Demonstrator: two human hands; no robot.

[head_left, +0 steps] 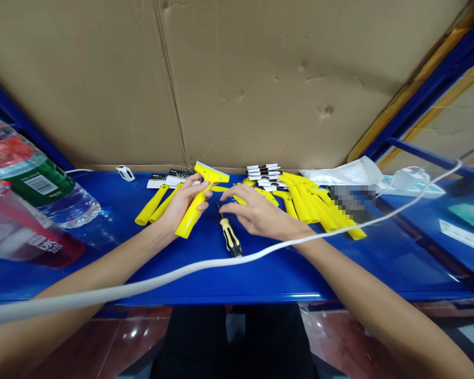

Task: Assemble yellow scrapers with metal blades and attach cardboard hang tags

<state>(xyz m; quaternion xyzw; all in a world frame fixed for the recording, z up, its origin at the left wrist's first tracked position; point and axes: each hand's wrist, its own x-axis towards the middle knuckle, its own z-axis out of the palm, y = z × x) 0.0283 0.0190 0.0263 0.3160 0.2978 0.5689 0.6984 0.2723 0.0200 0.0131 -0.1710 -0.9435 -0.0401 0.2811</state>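
My left hand (179, 202) is closed around the handle of a yellow scraper (191, 216), its wide head pointing up and away from me. To its right my right hand (256, 210) hovers palm down with fingers apart, and I see nothing held in it. Below those fingertips lies a screwdriver (230, 238) with a cream and black handle, its tip near the thumb. Yellow scraper parts lie behind the right hand, partly hidden by it. Two more yellow scrapers (152, 205) rest left of my left hand, beside black-and-white cards (177, 176).
A pile of yellow handles (306, 202) lies right of my right hand, near a stack of folded cards (263, 172). Bottles (35, 179) stand at left. A white cable (205, 265) crosses before my arms. Cardboard (260, 79) backs the blue shelf (181, 279).
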